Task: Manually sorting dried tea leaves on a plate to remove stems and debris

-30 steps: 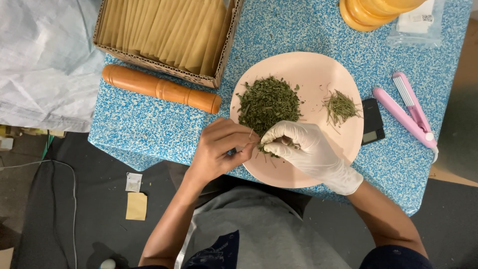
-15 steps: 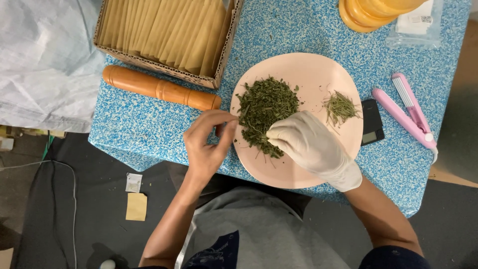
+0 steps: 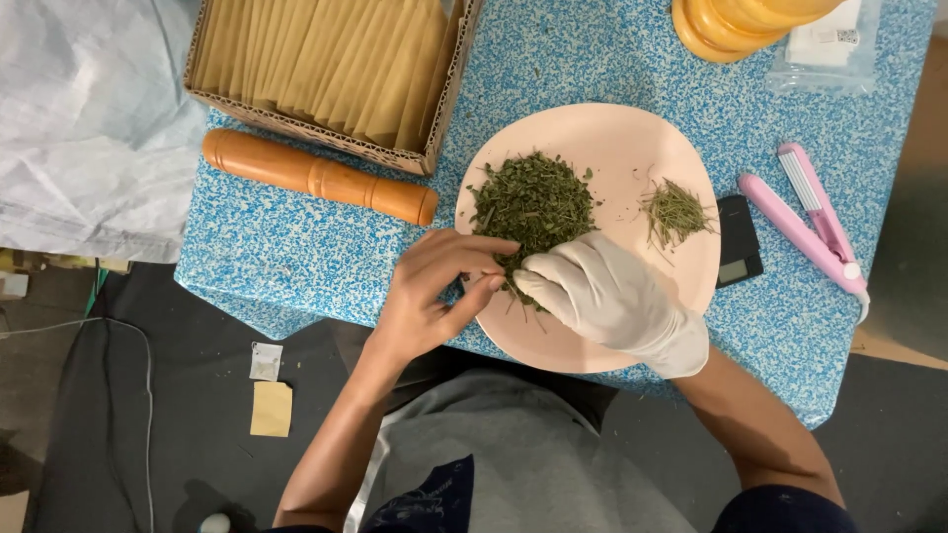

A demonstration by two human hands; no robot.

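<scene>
A pale pink plate (image 3: 602, 133) on the blue speckled table (image 3: 296, 247) holds a heap of dried green herbs (image 3: 533, 197) and a small bunch of thin stems (image 3: 676, 212). My right hand (image 3: 607, 296), in a white glove, rests on the near edge of the heap with its fingers closed on a pinch of herbs. My bare left hand (image 3: 434, 291) is at the plate's left rim. Its index finger and thumb curve toward the gloved fingertips and touch the herbs. What lies between those two fingers is hidden.
A cardboard box of tan paper sachets (image 3: 326, 59) and a wooden pestle (image 3: 316, 178) lie at the back left. A small black scale (image 3: 739, 252), pink sealing tongs (image 3: 805, 222) and an orange jar (image 3: 731, 25) are on the right. A loose sachet (image 3: 270, 408) lies on the dark floor.
My left hand, pulled back to the left half a second ago, has returned to the plate rim. The gloved hand has slid slightly down the heap toward it.
</scene>
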